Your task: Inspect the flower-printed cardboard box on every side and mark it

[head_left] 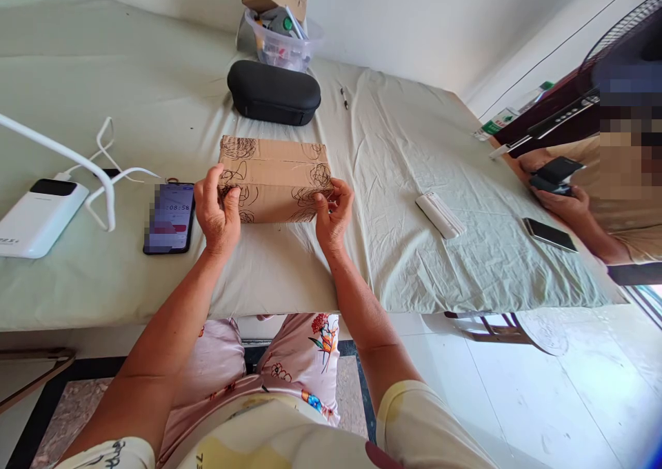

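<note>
A brown cardboard box (276, 172) with scribbled black circles near its corners is held between my two hands over the cloth-covered table. My left hand (216, 210) grips its left end, thumb on the near face and fingers round the side. On the right end, my right hand (334, 214) is closed the same way, its thumb against the near face. The box's underside is hidden, so I cannot tell whether it touches the cloth. Close to my left hand lies a phone (173, 219) with a timer on its lit screen. Behind the box sits a black zip case (274, 91).
A white power bank (44, 217) with a cable and a white bent stand (56, 146) are at the left. A plastic tub (282, 50) stands by the wall. To the right lie a white folded item (440, 215) and another phone (549, 234); a person (620, 207) sits beyond, holding a dark object.
</note>
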`<control>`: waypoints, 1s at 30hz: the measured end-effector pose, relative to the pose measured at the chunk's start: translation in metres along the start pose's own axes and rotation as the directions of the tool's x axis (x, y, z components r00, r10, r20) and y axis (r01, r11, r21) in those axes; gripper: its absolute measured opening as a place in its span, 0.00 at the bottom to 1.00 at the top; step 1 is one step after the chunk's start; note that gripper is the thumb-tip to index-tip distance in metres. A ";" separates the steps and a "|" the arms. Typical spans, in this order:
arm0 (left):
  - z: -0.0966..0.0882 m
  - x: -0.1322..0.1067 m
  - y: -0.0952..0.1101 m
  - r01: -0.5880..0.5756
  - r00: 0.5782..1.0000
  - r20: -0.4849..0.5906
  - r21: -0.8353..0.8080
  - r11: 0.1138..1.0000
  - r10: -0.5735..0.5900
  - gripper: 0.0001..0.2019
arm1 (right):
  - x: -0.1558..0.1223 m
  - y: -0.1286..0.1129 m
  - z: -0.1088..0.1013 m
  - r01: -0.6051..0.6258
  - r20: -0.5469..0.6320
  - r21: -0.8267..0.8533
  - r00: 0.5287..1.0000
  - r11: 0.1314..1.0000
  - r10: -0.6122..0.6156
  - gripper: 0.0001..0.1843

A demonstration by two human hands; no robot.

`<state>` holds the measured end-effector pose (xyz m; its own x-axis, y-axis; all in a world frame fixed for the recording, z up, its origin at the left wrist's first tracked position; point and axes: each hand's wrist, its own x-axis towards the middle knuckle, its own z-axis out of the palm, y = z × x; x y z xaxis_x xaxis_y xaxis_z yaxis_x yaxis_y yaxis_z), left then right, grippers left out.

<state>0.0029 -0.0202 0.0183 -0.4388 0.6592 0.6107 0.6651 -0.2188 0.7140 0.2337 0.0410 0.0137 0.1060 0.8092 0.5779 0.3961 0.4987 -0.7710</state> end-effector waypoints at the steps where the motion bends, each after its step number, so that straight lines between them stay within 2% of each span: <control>1: 0.000 0.000 0.000 0.002 1.000 -0.001 0.001 1.000 -0.002 0.32 | 0.000 0.000 0.000 -0.007 0.002 -0.002 1.000 1.000 0.007 0.23; 7: 0.001 0.001 0.000 -0.017 0.999 -0.029 0.024 1.000 0.018 0.33 | -0.001 -0.002 -0.001 0.006 0.007 0.038 1.000 0.999 -0.006 0.24; 12: 0.002 0.001 0.001 -0.055 0.998 -0.023 0.005 0.998 0.055 0.31 | -0.001 -0.006 -0.005 0.030 0.050 -0.035 0.998 0.999 -0.029 0.26; 16: 0.003 0.000 0.003 -0.082 0.996 -0.034 -0.006 0.997 0.082 0.31 | -0.001 -0.007 -0.006 0.044 0.061 -0.027 0.997 0.999 -0.042 0.25; 21: 0.002 0.000 0.005 -0.037 0.999 -0.003 0.014 0.999 0.037 0.34 | -0.001 -0.008 -0.006 0.015 0.060 -0.027 0.998 1.000 -0.014 0.25; 30: 0.002 0.000 0.007 0.008 1.000 0.000 0.021 1.000 -0.008 0.30 | -0.002 -0.006 -0.004 0.047 0.036 -0.067 0.998 0.997 -0.045 0.24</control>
<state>0.0088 -0.0209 0.0227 -0.4439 0.6612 0.6048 0.6740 -0.1984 0.7116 0.2348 0.0351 0.0178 0.0551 0.7969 0.6017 0.4610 0.5142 -0.7232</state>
